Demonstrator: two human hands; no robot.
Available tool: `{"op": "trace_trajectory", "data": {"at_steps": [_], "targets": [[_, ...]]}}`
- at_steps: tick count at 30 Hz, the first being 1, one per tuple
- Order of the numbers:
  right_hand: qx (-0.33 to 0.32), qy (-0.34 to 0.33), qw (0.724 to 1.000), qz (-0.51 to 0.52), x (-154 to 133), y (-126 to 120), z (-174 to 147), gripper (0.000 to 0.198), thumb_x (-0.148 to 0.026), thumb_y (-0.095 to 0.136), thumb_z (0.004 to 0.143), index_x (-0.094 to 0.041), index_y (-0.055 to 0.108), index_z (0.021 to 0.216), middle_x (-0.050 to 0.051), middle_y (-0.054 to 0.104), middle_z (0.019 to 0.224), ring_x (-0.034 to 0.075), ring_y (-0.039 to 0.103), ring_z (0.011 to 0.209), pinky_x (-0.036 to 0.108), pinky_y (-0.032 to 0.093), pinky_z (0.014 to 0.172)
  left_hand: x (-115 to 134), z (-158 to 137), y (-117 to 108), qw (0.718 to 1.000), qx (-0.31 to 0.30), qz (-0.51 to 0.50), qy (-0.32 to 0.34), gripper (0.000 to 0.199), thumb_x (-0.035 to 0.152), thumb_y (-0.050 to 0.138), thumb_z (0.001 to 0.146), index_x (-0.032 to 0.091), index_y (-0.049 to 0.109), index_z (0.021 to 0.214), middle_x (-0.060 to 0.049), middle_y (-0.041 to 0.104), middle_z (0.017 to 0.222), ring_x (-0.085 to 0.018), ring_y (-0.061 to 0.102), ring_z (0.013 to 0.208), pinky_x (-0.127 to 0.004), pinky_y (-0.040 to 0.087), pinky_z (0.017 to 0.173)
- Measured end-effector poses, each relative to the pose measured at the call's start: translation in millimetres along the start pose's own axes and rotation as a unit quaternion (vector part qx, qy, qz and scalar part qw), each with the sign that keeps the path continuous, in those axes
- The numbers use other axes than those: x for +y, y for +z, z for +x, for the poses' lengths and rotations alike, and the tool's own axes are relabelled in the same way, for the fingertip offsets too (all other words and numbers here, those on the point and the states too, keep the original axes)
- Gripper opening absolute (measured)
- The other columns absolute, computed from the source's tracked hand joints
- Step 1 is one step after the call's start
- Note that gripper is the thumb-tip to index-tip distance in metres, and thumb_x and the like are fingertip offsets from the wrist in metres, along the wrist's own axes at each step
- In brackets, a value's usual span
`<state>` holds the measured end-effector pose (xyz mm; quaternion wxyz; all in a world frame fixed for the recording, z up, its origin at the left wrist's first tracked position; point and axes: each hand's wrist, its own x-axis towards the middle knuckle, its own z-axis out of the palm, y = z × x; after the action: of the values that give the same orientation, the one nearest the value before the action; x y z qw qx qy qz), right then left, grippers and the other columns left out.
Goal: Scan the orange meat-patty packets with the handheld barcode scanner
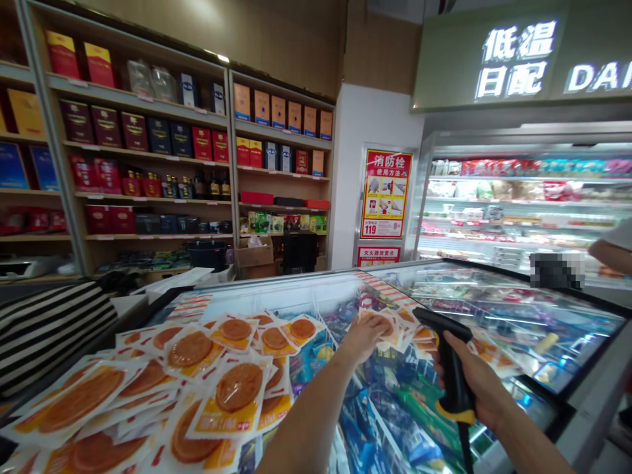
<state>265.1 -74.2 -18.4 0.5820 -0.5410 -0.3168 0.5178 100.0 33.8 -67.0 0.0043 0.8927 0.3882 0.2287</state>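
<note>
My left hand (366, 334) reaches out over the freezer, its fingers bent over the near edge of a clear-and-white food packet (392, 327) with a round orange-brown patty inside. The undersides of those fingers are hidden. In my right hand (476, 378) is a black and yellow barcode scanner (451, 368), gripped by its handle, with its head turned left toward the packets. A cable runs down from the handle's base. Many similar patty packets (240, 388) lie heaped on the left. A few others (494, 352) lie beyond the scanner on the right.
Under the packets is a glass-topped chest freezer (575, 329) with colourful frozen packs (409, 401) in it. Black-and-white striped cloth (54, 329) is at the left. Shelves of boxes (202, 143) line the back wall; a lit chiller (503, 204) and a person's arm (612, 250) are at the right.
</note>
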Motion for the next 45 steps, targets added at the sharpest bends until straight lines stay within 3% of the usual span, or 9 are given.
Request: {"op": "trace_trajectory", "data": {"at_steps": [4, 8, 12, 15, 21, 28, 34, 39, 45], "targets": [[-0.001, 0.004, 1.000, -0.003, 3.5, 4.3, 1.8, 0.029, -0.044, 0.057, 0.060, -0.018, 0.047, 0.066, -0.003, 0.052, 0.048, 0.009, 0.047, 0.037, 0.022, 0.039, 0.033, -6.1, 6.6, -1.9, 0.998, 0.003, 0.021, -0.063, 0.044, 0.017, 0.036, 0.076, 0.032, 0.035, 0.117, 0.003, 0.033, 0.128, -0.018, 0.019, 0.120, -0.041, 0.011, 0.097], [-0.029, 0.008, 0.999, -0.017, 8.3, 20.7, -5.1, 0.029, -0.044, 0.056, 0.061, -0.018, 0.047, 0.066, -0.003, 0.051, 0.047, 0.008, 0.045, 0.035, 0.021, 0.038, 0.031, -33.4, -21.1, -28.0, 0.984, 0.014, 0.037, -0.176, 0.062, 0.031, 0.046, 0.070, 0.026, 0.020, 0.125, -0.005, 0.019, 0.134, -0.023, 0.011, 0.122, -0.045, 0.010, 0.097], [-0.075, 0.011, 0.996, -0.035, 20.7, 42.6, -17.1, 0.031, -0.047, 0.054, 0.061, -0.017, 0.047, 0.064, -0.003, 0.052, 0.047, 0.008, 0.045, 0.035, 0.021, 0.038, 0.032, -63.1, -69.3, -57.2, 0.947, 0.001, 0.030, -0.321, 0.065, 0.039, 0.060, 0.057, 0.012, 0.041, 0.113, -0.021, 0.038, 0.119, -0.040, 0.023, 0.114, -0.058, 0.015, 0.087], [-0.105, 0.004, 0.994, -0.040, 31.4, 57.1, -28.8, 0.032, -0.048, 0.053, 0.062, -0.017, 0.048, 0.064, -0.003, 0.051, 0.047, 0.008, 0.045, 0.035, 0.021, 0.038, 0.032, -69.6, -91.6, -65.4, 0.932, -0.009, -0.016, -0.362, 0.040, 0.037, 0.054, 0.067, 0.013, 0.051, 0.099, -0.015, 0.052, 0.103, -0.030, 0.041, 0.103, -0.051, 0.028, 0.084], [-0.134, 0.031, 0.988, -0.069, 40.1, 79.1, -55.9, 0.035, -0.050, 0.050, 0.063, -0.016, 0.048, 0.059, -0.002, 0.049, 0.041, 0.008, 0.042, 0.032, 0.021, 0.037, 0.031, -75.5, -91.4, -80.4, 0.912, 0.044, -0.202, -0.353, 0.028, 0.031, 0.044, 0.077, 0.014, 0.049, 0.098, -0.004, 0.052, 0.100, -0.016, 0.051, 0.086, -0.035, 0.043, 0.073], [-0.166, 0.027, 0.985, -0.040, 33.3, 98.6, -71.5, 0.037, -0.052, 0.049, 0.063, -0.015, 0.050, 0.062, -0.002, 0.050, 0.043, 0.008, 0.043, 0.032, 0.022, 0.038, 0.032, -76.1, -98.0, -77.9, 0.812, 0.150, -0.463, -0.322, 0.029, 0.029, 0.041, 0.077, 0.014, 0.049, 0.100, -0.005, 0.061, 0.081, -0.014, 0.057, 0.069, -0.023, 0.044, 0.058], [-0.170, 0.011, 0.985, -0.027, 31.0, 98.7, -70.5, 0.038, -0.052, 0.049, 0.062, -0.015, 0.050, 0.065, -0.002, 0.051, 0.047, 0.008, 0.044, 0.034, 0.022, 0.038, 0.032, -60.7, -99.4, -68.1, 0.751, 0.174, -0.570, -0.284, 0.032, 0.028, 0.051, 0.068, 0.013, 0.053, 0.096, -0.007, 0.062, 0.079, -0.015, 0.057, 0.067, -0.024, 0.043, 0.058], [-0.173, -0.002, 0.985, -0.021, 30.9, 93.3, -68.4, 0.036, -0.051, 0.051, 0.062, -0.016, 0.050, 0.068, -0.003, 0.050, 0.048, 0.008, 0.043, 0.035, 0.022, 0.038, 0.031, -56.6, -93.6, -64.6, 0.755, 0.173, -0.573, -0.268, 0.030, 0.028, 0.049, 0.069, 0.013, 0.054, 0.096, -0.007, 0.063, 0.076, -0.015, 0.057, 0.065, -0.025, 0.043, 0.057], [-0.140, -0.006, 0.990, -0.010, 23.4, 83.0, -61.2, 0.034, -0.050, 0.052, 0.062, -0.016, 0.049, 0.067, -0.002, 0.052, 0.048, 0.008, 0.044, 0.035, 0.022, 0.038, 0.031, -62.3, -83.8, -58.0, 0.813, 0.204, -0.474, -0.269, 0.029, 0.022, 0.041, 0.072, 0.013, 0.055, 0.096, -0.005, 0.064, 0.073, -0.016, 0.057, 0.065, -0.026, 0.043, 0.059]]}}
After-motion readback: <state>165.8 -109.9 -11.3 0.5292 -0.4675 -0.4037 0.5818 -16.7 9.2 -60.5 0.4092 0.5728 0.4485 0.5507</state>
